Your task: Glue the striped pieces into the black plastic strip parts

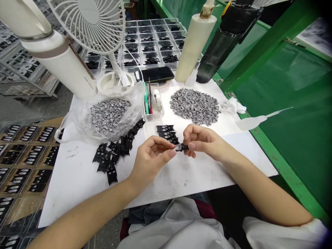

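Observation:
A small black plastic part with a light grey piece on it (181, 147) is held between my two hands over the white table (207, 173). The fingertips of my left hand (153, 155) pinch its left end. At its right end, my right hand (203, 140) grips it between thumb and fingers. Just behind my hands lies a short row of black parts (166, 131), some bearing grey pieces. To the left is a loose heap of black plastic parts (111, 155). A pile of small grey pieces (195, 105) sits behind my right hand.
More grey pieces fill an open plastic bag (77, 117). Behind stand a clear box of tools (154, 116), a phone (155, 73), a white fan (90, 20), a white bottle (58, 64), a cream bottle (194, 48) and a dark bottle (223, 45). Green panels (298, 97) border the right.

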The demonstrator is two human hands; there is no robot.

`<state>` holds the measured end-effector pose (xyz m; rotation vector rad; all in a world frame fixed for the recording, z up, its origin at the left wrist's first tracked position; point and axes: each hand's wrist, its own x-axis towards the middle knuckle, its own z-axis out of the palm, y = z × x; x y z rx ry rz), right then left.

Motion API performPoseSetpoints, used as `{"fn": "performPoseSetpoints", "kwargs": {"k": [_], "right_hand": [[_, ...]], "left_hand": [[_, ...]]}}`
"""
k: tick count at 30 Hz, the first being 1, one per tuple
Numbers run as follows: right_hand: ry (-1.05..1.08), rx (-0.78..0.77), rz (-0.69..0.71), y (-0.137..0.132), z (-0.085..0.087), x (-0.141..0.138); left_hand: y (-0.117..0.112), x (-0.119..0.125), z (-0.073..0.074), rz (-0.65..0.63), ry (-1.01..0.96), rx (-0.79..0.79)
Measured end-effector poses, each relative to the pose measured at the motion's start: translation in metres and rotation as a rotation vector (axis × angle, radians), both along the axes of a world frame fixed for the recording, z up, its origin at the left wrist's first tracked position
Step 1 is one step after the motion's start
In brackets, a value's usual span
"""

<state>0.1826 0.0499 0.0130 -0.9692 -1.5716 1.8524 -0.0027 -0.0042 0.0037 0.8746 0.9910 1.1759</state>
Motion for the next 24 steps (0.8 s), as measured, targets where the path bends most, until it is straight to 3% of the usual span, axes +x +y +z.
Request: {"fn": "performPoseSetpoints", "kwargs": {"k": [5,9,17,24], "right_hand": [[-0.031,0.601,-0.106,-0.004,-0.006,0.011],[0.009,0.814,-0.039,-0.002,-0.006,0.015],[-0.201,0.936,0.012,0.002,0.001,0.019],[-0.631,0.972,0.244,0.008,0.003,0.012]], "left_hand": [[-0.006,-0.003,0.002,0.076,0.276,0.478],[-0.008,-0.004,-0.001,0.101,0.431,0.698],[-0.005,-0.004,-0.005,0.119,0.445,0.642],[0.005,-0.009,0.000,0.065,0.730,0.570]]}}
